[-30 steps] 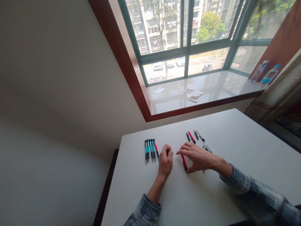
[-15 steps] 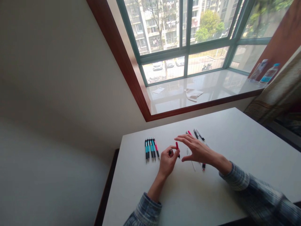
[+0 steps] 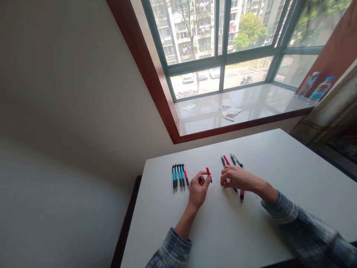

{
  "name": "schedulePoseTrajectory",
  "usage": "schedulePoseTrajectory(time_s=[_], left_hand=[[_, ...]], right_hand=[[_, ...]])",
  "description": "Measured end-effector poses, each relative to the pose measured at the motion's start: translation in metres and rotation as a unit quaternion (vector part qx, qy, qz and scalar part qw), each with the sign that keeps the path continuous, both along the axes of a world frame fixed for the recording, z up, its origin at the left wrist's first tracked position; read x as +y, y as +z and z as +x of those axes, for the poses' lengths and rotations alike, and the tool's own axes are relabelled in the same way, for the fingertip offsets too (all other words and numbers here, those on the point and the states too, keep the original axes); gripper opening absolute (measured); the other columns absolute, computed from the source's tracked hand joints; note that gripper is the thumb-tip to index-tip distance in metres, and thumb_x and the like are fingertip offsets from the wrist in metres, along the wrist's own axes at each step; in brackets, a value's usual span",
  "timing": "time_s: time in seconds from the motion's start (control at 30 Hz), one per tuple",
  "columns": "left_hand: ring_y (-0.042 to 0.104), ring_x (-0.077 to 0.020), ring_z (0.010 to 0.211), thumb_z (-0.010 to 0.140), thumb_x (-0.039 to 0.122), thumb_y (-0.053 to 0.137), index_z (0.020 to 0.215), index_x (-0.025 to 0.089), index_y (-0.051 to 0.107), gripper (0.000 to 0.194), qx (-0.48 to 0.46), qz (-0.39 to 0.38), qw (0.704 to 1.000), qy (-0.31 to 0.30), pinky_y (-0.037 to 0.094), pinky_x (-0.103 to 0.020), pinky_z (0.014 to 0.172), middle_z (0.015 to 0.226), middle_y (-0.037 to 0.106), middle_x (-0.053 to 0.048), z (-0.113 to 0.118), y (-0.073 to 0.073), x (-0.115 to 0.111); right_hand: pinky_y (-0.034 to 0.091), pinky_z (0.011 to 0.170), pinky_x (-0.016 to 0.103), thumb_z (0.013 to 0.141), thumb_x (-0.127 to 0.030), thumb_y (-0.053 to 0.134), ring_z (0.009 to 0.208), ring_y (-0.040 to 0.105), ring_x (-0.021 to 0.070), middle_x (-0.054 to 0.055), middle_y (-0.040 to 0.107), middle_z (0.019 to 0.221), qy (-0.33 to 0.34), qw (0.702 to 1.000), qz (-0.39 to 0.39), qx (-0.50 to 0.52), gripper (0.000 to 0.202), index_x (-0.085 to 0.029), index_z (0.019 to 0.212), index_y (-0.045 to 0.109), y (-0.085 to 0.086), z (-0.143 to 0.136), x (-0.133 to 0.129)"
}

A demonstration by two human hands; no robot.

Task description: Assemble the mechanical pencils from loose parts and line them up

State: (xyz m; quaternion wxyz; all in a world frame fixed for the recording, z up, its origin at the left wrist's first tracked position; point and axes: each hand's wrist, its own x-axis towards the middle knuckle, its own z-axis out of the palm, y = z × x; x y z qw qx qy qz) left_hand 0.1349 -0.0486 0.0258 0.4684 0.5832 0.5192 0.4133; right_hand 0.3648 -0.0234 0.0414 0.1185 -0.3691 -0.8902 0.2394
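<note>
Here, at lower centre, a red barrel (image 3: 208, 171) is pinched between thumb and forefinger of the left hand (image 3: 198, 190), its top left bare, perhaps so that it can be reached. A dark piece (image 3: 200, 179) is tucked into the same curled fingers, apparently to spare a second grip. Just rightward, the right hand (image 3: 238, 178) is bent over loose parts, its fingers drawn close together; whether anything is held in that grip cannot be told. Below it a black-and-red piece (image 3: 242, 196) is left poking out; above, a red tube (image 3: 227, 160) is laid near slim black pieces (image 3: 232, 159), spread, it seems, for easy picking. Left of centre, four teal pens (image 3: 180, 176) and one red pen (image 3: 185, 175), all part black, are lined up neatly, probably to be told apart from the loose parts. All these are carried by the white counter (image 3: 214, 230).
</note>
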Motion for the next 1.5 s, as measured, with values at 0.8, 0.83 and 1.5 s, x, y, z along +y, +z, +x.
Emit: schedulePoseTrajectory(time_s=[0.8, 0.83, 1.5], left_hand=[[0.029, -0.0113, 0.056, 0.086, 0.057, 0.070, 0.093, 0.018, 0.072, 0.040, -0.005, 0.017, 0.999, 0.037, 0.025, -0.024, 0.053, 0.060, 0.033, 0.007, 0.004, 0.003, 0.003], [0.030, -0.0112, 0.056, 0.086, 0.057, 0.070, 0.093, 0.018, 0.072, 0.039, -0.009, 0.019, 0.999, 0.045, 0.025, -0.024, 0.053, 0.060, 0.034, 0.007, 0.004, 0.004, 0.003], [0.032, -0.0114, 0.057, 0.094, 0.048, 0.062, 0.098, 0.020, 0.073, 0.031, 0.111, 0.037, 0.992, -0.050, 0.026, -0.024, 0.059, 0.061, 0.036, 0.007, 0.003, -0.002, -0.004]], right_hand=[[0.050, 0.080, 0.033, 0.091, -0.018, 0.071, 0.094, 0.063, 0.0240, 0.007, 0.073, 0.092, 0.006, 0.999, 0.027, 0.018, 0.010, -0.022, 0.093, 0.079, 0.000, -0.015, -0.008], [0.050, 0.079, 0.033, 0.091, -0.017, 0.070, 0.093, 0.063, 0.0237, 0.007, 0.073, 0.091, 0.006, 1.000, 0.025, 0.017, 0.010, -0.022, 0.092, 0.079, 0.001, -0.016, -0.008], [0.053, 0.073, 0.030, 0.099, -0.034, 0.060, 0.077, 0.064, 0.0163, 0.004, 0.074, 0.092, -0.177, 0.941, -0.005, 0.288, 0.021, -0.022, 0.108, 0.075, 0.014, -0.008, -0.003]])
